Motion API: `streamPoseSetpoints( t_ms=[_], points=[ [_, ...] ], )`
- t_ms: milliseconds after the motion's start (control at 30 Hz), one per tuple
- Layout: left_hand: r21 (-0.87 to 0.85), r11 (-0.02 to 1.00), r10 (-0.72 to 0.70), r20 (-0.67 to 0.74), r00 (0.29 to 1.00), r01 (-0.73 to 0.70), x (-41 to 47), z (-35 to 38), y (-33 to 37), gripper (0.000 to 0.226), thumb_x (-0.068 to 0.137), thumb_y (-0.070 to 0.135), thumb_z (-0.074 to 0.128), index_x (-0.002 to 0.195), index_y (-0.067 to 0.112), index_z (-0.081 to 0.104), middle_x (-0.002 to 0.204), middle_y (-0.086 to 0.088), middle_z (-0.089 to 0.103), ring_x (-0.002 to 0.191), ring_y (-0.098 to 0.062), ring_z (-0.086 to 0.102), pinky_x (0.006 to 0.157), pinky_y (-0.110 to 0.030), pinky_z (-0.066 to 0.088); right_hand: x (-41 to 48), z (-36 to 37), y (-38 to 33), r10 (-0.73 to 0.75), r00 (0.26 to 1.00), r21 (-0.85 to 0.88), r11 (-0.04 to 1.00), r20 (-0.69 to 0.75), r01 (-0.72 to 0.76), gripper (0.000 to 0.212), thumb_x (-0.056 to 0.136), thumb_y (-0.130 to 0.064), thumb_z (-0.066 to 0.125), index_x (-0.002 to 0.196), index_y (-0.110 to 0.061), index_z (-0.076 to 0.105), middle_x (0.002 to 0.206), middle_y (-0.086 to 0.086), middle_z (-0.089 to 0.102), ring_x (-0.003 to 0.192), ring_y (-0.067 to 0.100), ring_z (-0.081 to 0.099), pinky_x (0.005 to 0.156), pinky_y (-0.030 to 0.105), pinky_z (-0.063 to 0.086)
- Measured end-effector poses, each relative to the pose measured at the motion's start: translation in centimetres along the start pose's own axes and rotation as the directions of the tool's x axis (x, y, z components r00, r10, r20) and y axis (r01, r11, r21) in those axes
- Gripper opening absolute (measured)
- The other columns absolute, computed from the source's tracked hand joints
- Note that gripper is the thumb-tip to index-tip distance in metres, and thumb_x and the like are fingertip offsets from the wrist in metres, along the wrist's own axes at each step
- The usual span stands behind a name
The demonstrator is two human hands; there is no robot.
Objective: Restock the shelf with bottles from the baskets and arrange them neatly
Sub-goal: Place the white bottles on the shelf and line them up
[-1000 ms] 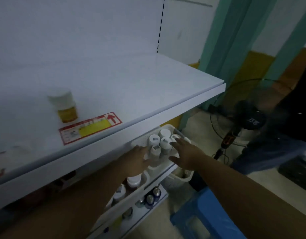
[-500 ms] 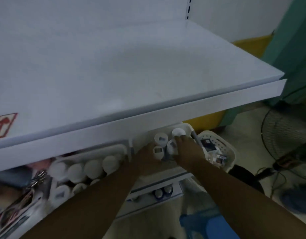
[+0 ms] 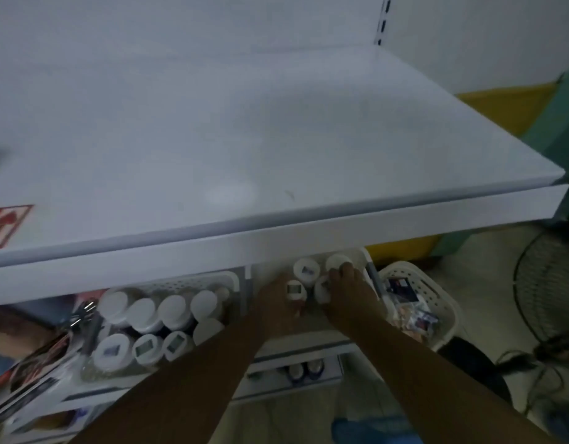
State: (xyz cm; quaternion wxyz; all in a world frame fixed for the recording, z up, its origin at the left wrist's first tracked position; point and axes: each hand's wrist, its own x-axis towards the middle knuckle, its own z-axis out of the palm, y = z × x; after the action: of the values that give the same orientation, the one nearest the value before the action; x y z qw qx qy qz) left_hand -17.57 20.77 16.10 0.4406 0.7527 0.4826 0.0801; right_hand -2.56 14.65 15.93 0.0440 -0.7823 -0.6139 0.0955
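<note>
Deeper in the basket [image 3: 361, 252] now, left hand [image 3: 274, 304] grips left bottle [image 3: 295, 288], right hand [image 3: 349, 296] grips right bottle [image 3: 321, 291]. This looks like the pickup; next, lift both onto the shelf [image 3: 276, 139], at its front edge.

The shelf [image 3: 276, 155] overhangs the basket [image 3: 362, 255] of bottles [image 3: 306, 270], cramping access from above.

**A:** What's up top?

**B:** A wide white metal shelf board [image 3: 276, 139] fills the upper view. A red-bordered arrow sticker [image 3: 4, 225] lies on it at the far left.

**A:** And below?

**B:** A white perforated plastic basket [image 3: 193, 280] sits under the board's front edge on the left, with rows of white-capped plastic bottles [image 3: 145, 315] in it. Just right of it is a second white plastic basket [image 3: 363, 256] holding four capped bottles [image 3: 305, 270]. The left hand [image 3: 276, 302] and right hand [image 3: 347, 293] are both in among those. Farther right comes a third perforated white basket [image 3: 437, 299], then a dark wire-guard fan [image 3: 549, 299].
</note>
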Motion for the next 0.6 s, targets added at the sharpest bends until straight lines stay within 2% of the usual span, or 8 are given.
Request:
streamPoseSetpoints(
  t_ms=[133, 200, 267, 367, 433, 500, 567, 600],
  points=[
    [-0.172, 0.983, 0.052, -0.092, 0.994, -0.068, -2.8, -3.0, 0.9, 0.014, 0.087, 0.014, 0.062, 0.098, 0.015, 0.054, 0.103, -0.012, 0.064, 0.097, -0.026, 0.062, 0.085, -0.03, 0.052, 0.1, -1.3, -1.4, -0.03, 0.999, -0.125, 0.992, 0.031, 0.034, 0.061, 0.083, -0.035, 0.059, 0.133, -0.009, 0.035, 0.129, 0.013, 0.04, 0.115, 0.028, 0.045, 0.091, 0.036, 0.044],
    [-0.223, 0.969, 0.068, -0.17, 0.983, -0.105, -4.9, -5.2, 0.8, 0.013, 0.085, 0.015, 0.065, 0.093, 0.018, 0.055, 0.097, -0.005, 0.065, 0.09, -0.017, 0.063, 0.081, -0.02, 0.051, -0.4, -1.9, -2.2, -0.062, 0.998, -0.153, 0.986, 0.023, 0.065, 0.059, 0.08, -0.037, 0.061, 0.129, -0.013, 0.039, 0.127, 0.009, 0.043, 0.113, 0.026, 0.044, 0.091, 0.036, 0.043],
    [-0.273, 0.954, 0.077, -0.176, 0.981, -0.124, -7.3, -7.8, 0.6, 0.014, 0.083, 0.017, 0.069, 0.093, 0.02, 0.059, 0.09, 0.006, 0.064, 0.08, -0.005, 0.061, 0.068, -0.006, 0.047, -1.4, -2.6, -3.3, -0.056, 0.998, -0.058, 0.997, -0.02, 0.055, 0.06, 0.075, -0.043, 0.064, 0.125, -0.017, 0.042, 0.123, 0.005, 0.048, 0.11, 0.024, 0.047, 0.09, 0.035, 0.042],
    [-0.351, 0.93, 0.061, -0.143, 0.988, -0.108, -11.7, -12.0, -0.3, 0.017, 0.08, 0.014, 0.071, 0.094, 0.019, 0.062, 0.091, 0.006, 0.066, 0.082, -0.006, 0.064, 0.071, -0.01, 0.049, -3.8, -4.3, -5.8, -0.008, 0.999, 0.286, 0.958, -0.049, 0.021, 0.062, 0.067, -0.043, 0.074, 0.118, -0.021, 0.048, 0.111, 0.001, 0.057, 0.104, 0.022, 0.056, 0.084, 0.028, 0.046],
    [-0.396, 0.913, 0.04, -0.165, 0.986, -0.103, -15.0, -14.5, -1.0, 0.018, 0.08, 0.011, 0.071, 0.096, 0.015, 0.064, 0.094, 0.001, 0.067, 0.084, -0.009, 0.066, 0.073, -0.016, 0.052, -5.1, -5.8, -8.4, -0.063, 0.998, 0.496, 0.866, -0.013, 0.061, 0.051, 0.067, -0.033, 0.08, 0.108, -0.022, 0.05, 0.101, -0.004, 0.058, 0.097, 0.017, 0.058, 0.07, 0.012, 0.042],
    [-0.468, 0.879, -0.003, -0.185, 0.983, -0.085, -18.3, -16.5, -1.9, 0.019, 0.081, 0.011, 0.071, 0.098, 0.01, 0.064, 0.093, -0.002, 0.068, 0.078, -0.007, 0.068, 0.065, -0.016, 0.052, -6.6, -7.4, -11.8, -0.133, 0.989, 0.699, 0.714, 0.069, 0.047, 0.042, 0.069, -0.02, 0.081, 0.101, -0.024, 0.053, 0.1, -0.006, 0.059, 0.09, 0.009, 0.06, 0.06, 0.001, 0.039],
    [-0.519, 0.852, -0.037, -0.186, 0.982, -0.066, -21.8, -18.3, -2.7, 0.016, 0.082, 0.016, 0.069, 0.098, 0.015, 0.064, 0.093, -0.002, 0.071, 0.076, -0.009, 0.069, 0.063, -0.019, 0.054, -8.3, -8.9, -15.3, -0.208, 0.967, 0.872, 0.489, 0.146, -0.026, 0.038, 0.072, -0.011, 0.079, 0.101, -0.026, 0.061, 0.108, -0.001, 0.065, 0.083, 0.003, 0.065, 0.061, 0.007, 0.047],
    [-0.555, 0.829, -0.039, -0.18, 0.983, -0.069, -23.4, -19.1, -3.1, 0.015, 0.084, 0.018, 0.067, 0.098, 0.017, 0.065, 0.094, -0.001, 0.072, 0.078, -0.01, 0.071, 0.065, -0.021, 0.056, -9.2, -9.7, -17.0, -0.247, 0.953, 0.928, 0.366, 0.176, -0.076, 0.039, 0.072, -0.009, 0.077, 0.105, -0.026, 0.065, 0.107, 0.002, 0.069, 0.082, 0.007, 0.068, 0.062, 0.016, 0.051]
  ],
)
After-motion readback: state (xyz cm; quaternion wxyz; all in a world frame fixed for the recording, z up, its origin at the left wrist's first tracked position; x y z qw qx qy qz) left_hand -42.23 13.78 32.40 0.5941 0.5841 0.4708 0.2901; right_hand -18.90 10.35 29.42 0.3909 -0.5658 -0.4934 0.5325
